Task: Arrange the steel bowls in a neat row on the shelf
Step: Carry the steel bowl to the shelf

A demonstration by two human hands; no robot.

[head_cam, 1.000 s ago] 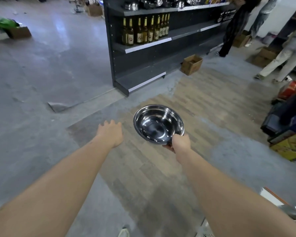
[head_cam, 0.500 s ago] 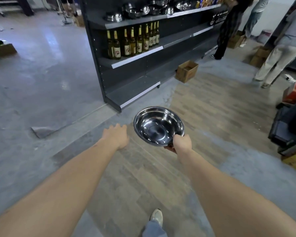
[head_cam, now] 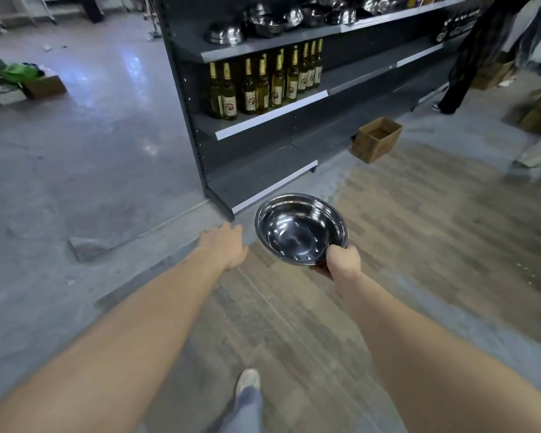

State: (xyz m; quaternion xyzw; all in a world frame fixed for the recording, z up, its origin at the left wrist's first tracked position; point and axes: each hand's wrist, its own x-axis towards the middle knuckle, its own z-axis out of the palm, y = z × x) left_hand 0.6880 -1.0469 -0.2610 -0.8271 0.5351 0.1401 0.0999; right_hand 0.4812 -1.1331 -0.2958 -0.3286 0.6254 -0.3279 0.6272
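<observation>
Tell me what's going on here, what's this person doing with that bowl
A person is carrying one steel bowl toward a dark shelf unit. The right hand holds the bowl by its near rim, upright and empty, out in front of the body. The left hand is stretched forward with nothing in it. More steel bowls sit in a loose jumble on the top shelf, above a group of bottles. The carried bowl has not reached the shelf yet.
</observation>
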